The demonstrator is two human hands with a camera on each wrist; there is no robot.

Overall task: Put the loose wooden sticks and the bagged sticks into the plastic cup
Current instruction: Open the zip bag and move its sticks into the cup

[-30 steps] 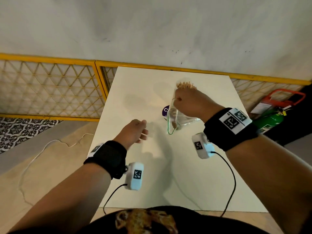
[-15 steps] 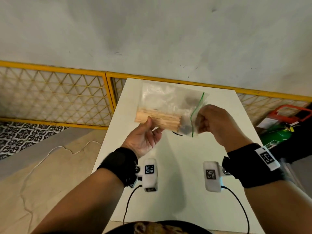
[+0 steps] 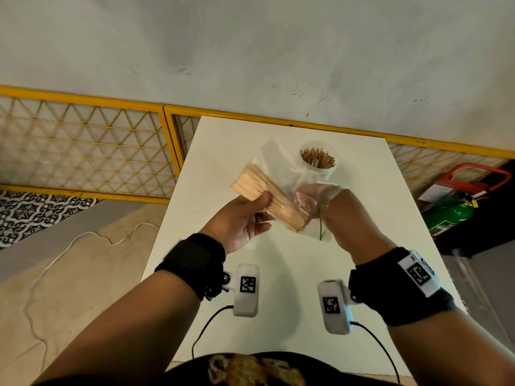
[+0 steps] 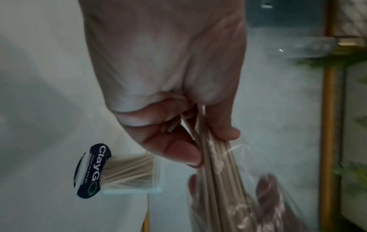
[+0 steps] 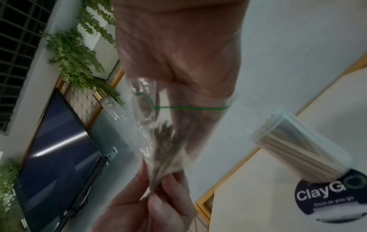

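Nearest, the left hand (image 3: 242, 215) pinches the bundle of bagged sticks (image 3: 267, 195) through the clear bag (image 3: 281, 165), thumb on top and fingers curled beneath, holding it tilted above the white table (image 3: 223, 274). Just right, the right hand (image 3: 331, 207) sits inside the bag's mouth; I cannot tell whether its fingers grasp the sticks. Beyond stands the plastic cup (image 3: 320, 165), loose sticks (image 3: 317, 158) upright inside. The bagged-sticks step seems underway; next likely calls for carrying the bundle to the cup's mouth.
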